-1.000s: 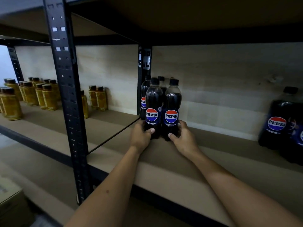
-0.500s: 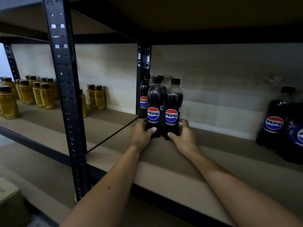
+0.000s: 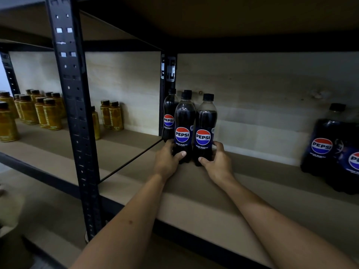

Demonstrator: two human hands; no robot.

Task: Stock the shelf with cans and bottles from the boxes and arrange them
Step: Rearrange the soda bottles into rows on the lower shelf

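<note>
Two small Pepsi Zero Sugar bottles stand upright side by side at the front of a cluster on the brown shelf board [image 3: 194, 200]. My left hand [image 3: 168, 161] grips the base of the left front bottle [image 3: 184, 125], thumb across its front. My right hand [image 3: 217, 162] grips the base of the right front bottle [image 3: 206, 125] the same way. Behind them stand two more small Pepsi bottles [image 3: 169, 115], one mostly hidden, close to the rear black upright.
Large Pepsi bottles [image 3: 330, 144] stand at the right end of the same shelf. Several yellow bottles [image 3: 48, 113] fill the neighbouring bay on the left. A black perforated post [image 3: 74, 113] rises at the front left. A cardboard box corner [image 3: 9, 206] shows below left.
Both hands keep their hold on the two front bottles, which have slid slightly back toward the rear bottles. The view has shifted a little; nothing was let go.
</note>
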